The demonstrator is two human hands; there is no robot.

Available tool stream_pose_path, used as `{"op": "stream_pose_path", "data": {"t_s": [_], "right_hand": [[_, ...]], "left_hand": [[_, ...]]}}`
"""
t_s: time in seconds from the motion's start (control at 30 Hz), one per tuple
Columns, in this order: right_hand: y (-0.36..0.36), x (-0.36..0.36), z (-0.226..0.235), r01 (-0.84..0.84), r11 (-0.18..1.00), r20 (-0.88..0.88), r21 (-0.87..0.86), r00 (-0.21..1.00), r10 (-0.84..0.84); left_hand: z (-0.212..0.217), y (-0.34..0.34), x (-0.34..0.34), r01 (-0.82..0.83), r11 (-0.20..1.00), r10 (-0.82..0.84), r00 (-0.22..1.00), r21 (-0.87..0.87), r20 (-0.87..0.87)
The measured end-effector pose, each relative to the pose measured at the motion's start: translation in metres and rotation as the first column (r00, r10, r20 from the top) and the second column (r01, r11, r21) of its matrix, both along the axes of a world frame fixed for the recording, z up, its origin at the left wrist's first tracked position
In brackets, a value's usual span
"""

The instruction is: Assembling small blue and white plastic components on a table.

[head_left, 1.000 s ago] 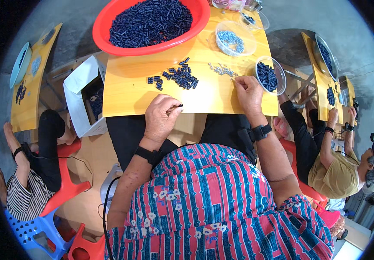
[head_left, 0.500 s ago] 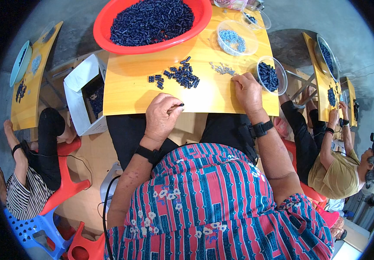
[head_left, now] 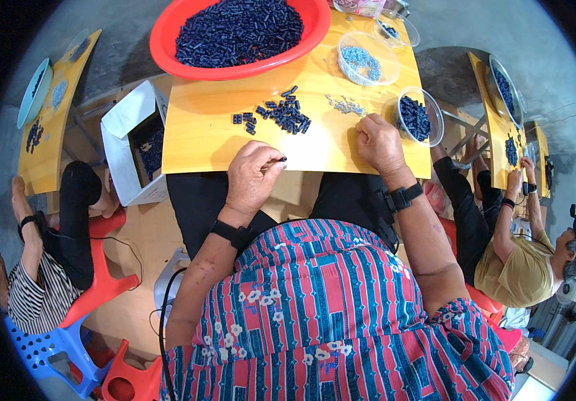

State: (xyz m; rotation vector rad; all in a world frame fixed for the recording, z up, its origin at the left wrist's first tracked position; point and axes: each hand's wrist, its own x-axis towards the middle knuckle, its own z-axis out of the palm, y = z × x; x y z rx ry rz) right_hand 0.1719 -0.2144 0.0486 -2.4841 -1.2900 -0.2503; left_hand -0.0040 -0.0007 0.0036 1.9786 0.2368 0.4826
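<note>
- The left hand (head_left: 251, 177) has its grip narrowed on a small dark blue part (head_left: 280, 160), pinched between thumb and fingertips over the near edge of the yellow table (head_left: 201, 137).
- The right hand (head_left: 379, 142) rests on the table with fingers curled; whether its grip holds anything cannot be told. It lies just beside a scatter of small metal pins (head_left: 345, 105).
- A loose pile of dark blue parts (head_left: 281, 115) lies between the hands, farther up the table.
- A clear bowl of blue parts (head_left: 416, 117) stands near the right hand.
- A red basin (head_left: 234, 33) full of the same parts sits at the far edge.
</note>
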Motion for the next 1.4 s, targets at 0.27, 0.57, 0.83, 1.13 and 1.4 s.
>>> {"op": "stream_pose_path", "data": {"t_s": [0.27,0.57,0.83,1.13,1.4], "right_hand": [[0.003,0.001,-0.010,0.011,0.988,-0.076,0.152,0.997,0.000],[0.007,-0.001,-0.020,0.305,0.908,-0.720,0.288,0.694,-0.005],[0.044,-0.033,0.003,0.381,0.857,-0.912,0.346,0.352,0.212],[0.071,-0.059,-0.009,0.182,0.943,-0.927,0.278,0.307,0.214],[0.071,-0.057,-0.013,0.183,0.949,-0.935,0.258,0.294,0.198]], "left_hand": [[-0.004,0.000,0.000,0.008,1.000,-0.009,0.999,0.019,0.031],[-0.006,0.001,0.000,-0.005,0.998,0.002,0.999,0.065,0.047],[-0.003,0.002,0.001,-0.021,0.999,0.019,0.999,0.042,0.050],[-0.003,0.003,-0.001,-0.026,1.000,0.024,0.998,0.016,0.066],[-0.001,0.001,0.001,-0.065,0.998,0.066,0.996,-0.028,0.067]]}}
